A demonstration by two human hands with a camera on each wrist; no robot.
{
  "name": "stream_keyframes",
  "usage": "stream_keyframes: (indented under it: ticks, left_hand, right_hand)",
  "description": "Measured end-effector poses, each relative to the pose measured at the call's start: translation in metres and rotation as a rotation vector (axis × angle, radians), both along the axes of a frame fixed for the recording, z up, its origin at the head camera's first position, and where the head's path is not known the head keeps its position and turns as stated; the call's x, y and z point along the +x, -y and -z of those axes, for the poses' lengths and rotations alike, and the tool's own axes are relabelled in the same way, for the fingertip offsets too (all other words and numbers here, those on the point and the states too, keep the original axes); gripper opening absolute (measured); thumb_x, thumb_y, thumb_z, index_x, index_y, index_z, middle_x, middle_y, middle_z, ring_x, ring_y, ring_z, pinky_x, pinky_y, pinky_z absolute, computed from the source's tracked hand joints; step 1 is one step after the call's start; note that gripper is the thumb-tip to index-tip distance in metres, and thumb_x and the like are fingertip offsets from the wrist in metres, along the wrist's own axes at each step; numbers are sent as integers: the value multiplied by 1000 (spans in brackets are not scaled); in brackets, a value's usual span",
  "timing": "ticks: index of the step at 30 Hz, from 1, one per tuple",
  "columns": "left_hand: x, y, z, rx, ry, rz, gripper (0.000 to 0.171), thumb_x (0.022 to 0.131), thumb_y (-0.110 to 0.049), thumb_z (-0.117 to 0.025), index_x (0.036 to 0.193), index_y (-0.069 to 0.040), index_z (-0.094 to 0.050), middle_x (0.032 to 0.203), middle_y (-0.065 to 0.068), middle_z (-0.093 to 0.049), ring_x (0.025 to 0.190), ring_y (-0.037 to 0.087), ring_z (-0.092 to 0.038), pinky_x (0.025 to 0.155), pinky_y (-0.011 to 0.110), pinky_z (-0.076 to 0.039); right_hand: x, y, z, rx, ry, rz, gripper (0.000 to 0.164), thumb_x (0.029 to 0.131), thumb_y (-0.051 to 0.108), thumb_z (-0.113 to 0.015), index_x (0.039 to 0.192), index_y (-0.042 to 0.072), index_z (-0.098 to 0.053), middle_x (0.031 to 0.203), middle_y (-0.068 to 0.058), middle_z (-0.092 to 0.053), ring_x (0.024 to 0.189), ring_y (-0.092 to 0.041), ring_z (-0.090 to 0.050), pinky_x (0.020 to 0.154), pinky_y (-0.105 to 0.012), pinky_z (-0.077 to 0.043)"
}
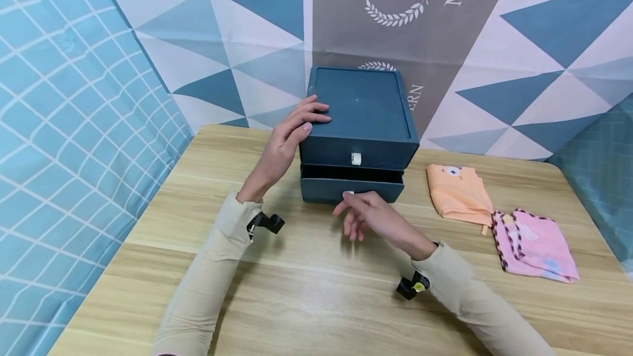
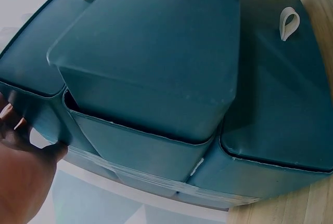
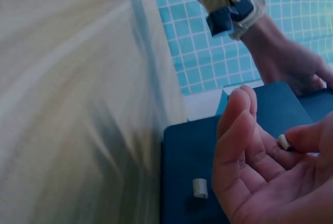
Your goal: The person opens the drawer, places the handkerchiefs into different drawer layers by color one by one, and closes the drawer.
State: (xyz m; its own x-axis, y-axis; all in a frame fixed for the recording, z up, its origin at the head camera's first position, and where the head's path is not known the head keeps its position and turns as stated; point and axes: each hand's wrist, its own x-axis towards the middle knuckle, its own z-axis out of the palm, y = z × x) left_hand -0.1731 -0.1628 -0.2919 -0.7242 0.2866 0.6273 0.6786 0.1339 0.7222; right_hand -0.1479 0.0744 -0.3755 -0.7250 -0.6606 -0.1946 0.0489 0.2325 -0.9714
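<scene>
A dark blue drawer box (image 1: 363, 106) stands at the back of the table. Its middle drawer (image 2: 151, 42) sticks out, with a gap showing over its front in the head view. Above and below it, the top drawer (image 1: 326, 151) and bottom drawer (image 2: 283, 94) sit flush, each with a pale pull loop. My left hand (image 1: 289, 133) rests on the top left edge of the box, fingers over the lid and thumb near the front corner. At the middle drawer's front, my right hand (image 1: 371, 216) pinches its white pull loop (image 3: 284, 142) between thumb and finger.
Right of the box lies a folded orange cloth (image 1: 457, 194), and beside it a pink cloth (image 1: 536, 243) with a checked edge. A patterned sheet (image 1: 267, 32) hangs close behind the box. Blue gridded fabric (image 1: 64, 125) borders the wooden table (image 1: 306, 301) on the left.
</scene>
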Motion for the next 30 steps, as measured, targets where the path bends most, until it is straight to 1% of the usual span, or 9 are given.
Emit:
stream_keyframes:
  ticks: [6, 11, 16, 18, 25, 30]
  left_hand:
    - [-1, 1, -1, -2, 0, -8, 34, 102, -2, -38, 122, 12, -61, 143, 27, -48, 150, 30, -22, 122, 33, -17]
    - [0, 1, -1, -4, 10, -9, 34, 103, -3, -38, 122, 12, -61, 143, 26, -48, 150, 29, -23, 122, 33, -18]
    - [0, 0, 0, -8, 9, -7, 33, 103, -3, -38, 122, 12, -61, 143, 26, -48, 150, 27, -23, 122, 33, -18]
    - [0, 0, 0, -10, 8, -5, 33, 103, -3, -38, 122, 12, -61, 143, 26, -48, 150, 26, -23, 121, 33, -18]
    - [0, -1, 0, -13, 4, -8, 33, 103, -2, -38, 122, 12, -61, 143, 26, -48, 150, 28, -23, 122, 33, -17]
    - [1, -1, 0, -18, 4, -22, 34, 103, -3, -38, 123, 11, -62, 144, 25, -48, 150, 29, -22, 122, 33, -17]
  right_hand:
    - [11, 2, 3, 14, -38, 17, 60, 107, 45, -36, 113, -8, -65, 70, -12, -66, 59, -22, -63, 52, -30, -53]
    - [19, 0, 4, 30, -26, 8, 61, 107, 46, -36, 112, -7, -65, 69, -12, -66, 60, -23, -62, 53, -30, -53]
    - [29, -4, 2, 47, -16, -11, 58, 107, 44, -36, 111, -6, -66, 69, -12, -66, 61, -33, -61, 53, -29, -53]
    - [32, -5, 2, 47, -14, -17, 58, 108, 43, -36, 111, -6, -66, 68, -13, -66, 61, -35, -61, 52, -30, -53]
    - [46, -8, 2, 47, 1, -37, 58, 108, 43, -34, 109, -6, -66, 67, -13, -65, 57, -23, -62, 51, -31, -53]
    - [58, -9, 2, 32, 14, -42, 57, 108, 42, -35, 108, -7, -65, 67, -13, -65, 57, -22, -61, 52, -32, -54]
